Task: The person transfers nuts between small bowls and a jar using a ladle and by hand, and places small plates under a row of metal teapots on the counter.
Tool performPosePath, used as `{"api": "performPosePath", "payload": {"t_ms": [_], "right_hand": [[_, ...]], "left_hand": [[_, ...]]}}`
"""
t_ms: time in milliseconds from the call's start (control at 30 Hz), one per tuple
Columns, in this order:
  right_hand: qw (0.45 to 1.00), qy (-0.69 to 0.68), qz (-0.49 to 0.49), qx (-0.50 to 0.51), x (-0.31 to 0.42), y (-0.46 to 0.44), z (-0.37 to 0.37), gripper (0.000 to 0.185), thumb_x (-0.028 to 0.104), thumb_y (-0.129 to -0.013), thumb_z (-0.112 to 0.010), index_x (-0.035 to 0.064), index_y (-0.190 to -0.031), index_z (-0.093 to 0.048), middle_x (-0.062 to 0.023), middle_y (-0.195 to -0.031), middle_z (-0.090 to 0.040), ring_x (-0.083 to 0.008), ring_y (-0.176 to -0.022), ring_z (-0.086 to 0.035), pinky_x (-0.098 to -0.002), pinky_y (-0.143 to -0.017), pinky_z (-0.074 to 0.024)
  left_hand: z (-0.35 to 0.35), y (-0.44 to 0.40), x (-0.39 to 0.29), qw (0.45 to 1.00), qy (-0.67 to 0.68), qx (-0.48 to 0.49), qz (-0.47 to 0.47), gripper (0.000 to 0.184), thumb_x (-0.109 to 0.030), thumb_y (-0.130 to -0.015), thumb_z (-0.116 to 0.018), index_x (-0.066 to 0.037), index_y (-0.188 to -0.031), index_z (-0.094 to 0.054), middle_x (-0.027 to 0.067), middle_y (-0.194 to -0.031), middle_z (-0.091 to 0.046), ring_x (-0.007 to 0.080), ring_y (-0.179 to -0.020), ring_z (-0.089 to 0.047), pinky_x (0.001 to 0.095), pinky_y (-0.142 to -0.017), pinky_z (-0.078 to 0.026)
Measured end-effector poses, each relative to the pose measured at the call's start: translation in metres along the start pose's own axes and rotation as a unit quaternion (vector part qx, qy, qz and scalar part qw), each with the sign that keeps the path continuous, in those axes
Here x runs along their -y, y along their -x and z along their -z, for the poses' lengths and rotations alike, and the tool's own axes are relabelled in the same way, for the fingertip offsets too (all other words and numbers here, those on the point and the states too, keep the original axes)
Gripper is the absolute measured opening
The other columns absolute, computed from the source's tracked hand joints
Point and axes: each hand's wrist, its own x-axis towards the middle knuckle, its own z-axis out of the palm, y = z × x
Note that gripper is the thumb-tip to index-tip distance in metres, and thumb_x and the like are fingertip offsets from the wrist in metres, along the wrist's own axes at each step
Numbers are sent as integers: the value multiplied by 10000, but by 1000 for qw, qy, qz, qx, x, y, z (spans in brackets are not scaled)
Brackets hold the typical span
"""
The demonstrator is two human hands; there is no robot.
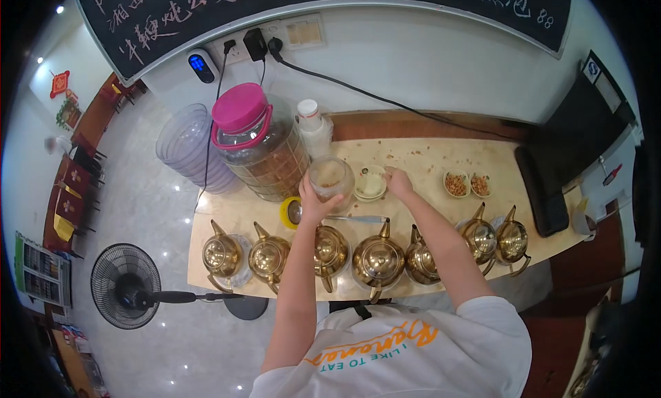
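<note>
My left hand (319, 200) grips the side of a clear round jar (333, 171), with a little brownish content visible at its bottom. Just right of the jar, a small stack of pale yellow-green bowls (370, 184) sits on the table. My right hand (399, 183) has its fingers closed at the right rim of the top bowl. A yellow-rimmed lid (290, 213) lies by my left wrist, and a long metal utensil (361, 220) rests below the bowls. Two small bowls of peanuts (456, 184) stand to the right.
Several brass teapots (378, 260) line the table's front edge beneath my forearms. A large pink-lidded jar (275, 157), clear stacked basins (189, 147) and white cups (315, 126) stand at the back left. Right is a black monitor (571, 116); crumbs dot the tabletop (413, 153).
</note>
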Motion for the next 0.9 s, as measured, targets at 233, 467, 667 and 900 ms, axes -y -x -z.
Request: {"api": "performPosePath", "payload": {"t_ms": [233, 467, 667, 900], "right_hand": [[980, -153, -128, 8, -23, 0, 7, 290, 207, -832, -516, 56, -1080, -539, -164, -863, -598, -234, -737, -569, -347, -626, -460], [622, -591, -498, -121, -97, 4, 45, 262, 330, -894, -423, 69, -898, -443, -42, -683, -518, -124, -467, -413, -257, -439, -351], [530, -632, -514, -235, -132, 21, 55, 290, 332, -897, -369, 70, -799, -447, -35, -638, -495, -127, -485, -413, -239, -459, -344], [652, -538, -487, -218, -128, 28, 52, 232, 204, -866, -376, 38, -748, -488, -38, -584, -498, -147, -466, -433, -266, -430, -368]], "left_hand": [[2, 1, -3, 1000, -23, -4, 3, 1083, -342, -529, -815, -88, -1344, -149, 229, -1300, -210, 381, -1171, -318, 434, -972, -311], [-1, -2, 4, 1000, -29, 7, -11, 1065, -300, -529, -820, -73, -1338, -166, 225, -1304, -216, 376, -1191, -292, 442, -972, -309], [1, -3, -5, 999, -16, 22, -29, 1015, -254, -551, -804, -77, -1334, -183, 212, -1293, -244, 358, -1195, -268, 444, -991, -275], [2, -3, -4, 999, -24, 31, -18, 1011, -271, -551, -804, -75, -1328, -187, 207, -1271, -279, 358, -1195, -258, 449, -987, -272]]}}
